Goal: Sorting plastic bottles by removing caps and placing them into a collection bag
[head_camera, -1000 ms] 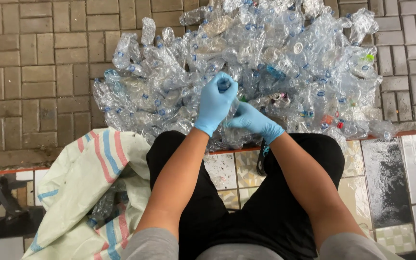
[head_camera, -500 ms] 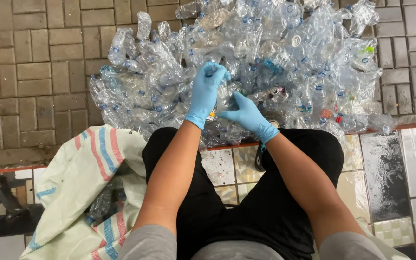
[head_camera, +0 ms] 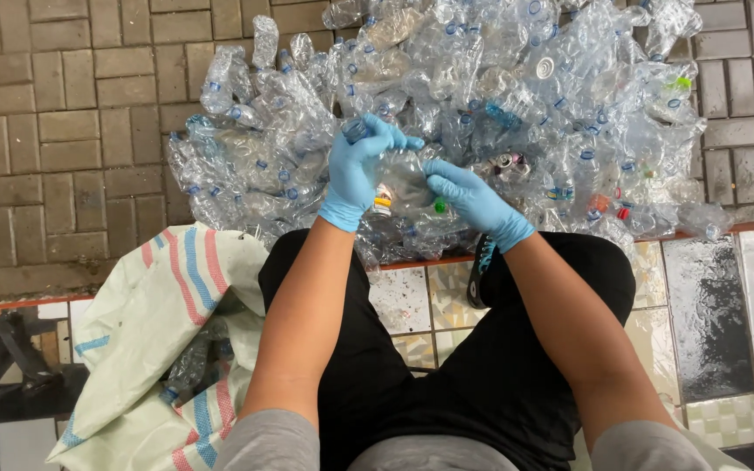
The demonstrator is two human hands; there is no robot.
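Two blue-gloved hands share one crushed clear bottle (head_camera: 405, 179): the left hand (head_camera: 361, 166) is clamped on its left end, the right hand (head_camera: 469, 194) pinches its right side. Beyond the grip lies one bottle heap (head_camera: 569, 113), uncountable; one striped sack (head_camera: 146, 349) sits lower left.

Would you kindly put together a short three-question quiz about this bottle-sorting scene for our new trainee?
1. True or false: both hands wear blue gloves.
2. Which lies beside the person's left leg? A) a metal bucket B) a striped woven sack C) a cardboard box
3. Fill in: the two hands together grip a clear, crushed plastic ____.

Key
1. True: the left hand and the right hand are both in blue gloves.
2. B: the striped woven sack lies open there, with a few bottles inside.
3. Bottle: the crushed bottle is held over the pile of clear plastic bottles on the brick paving.
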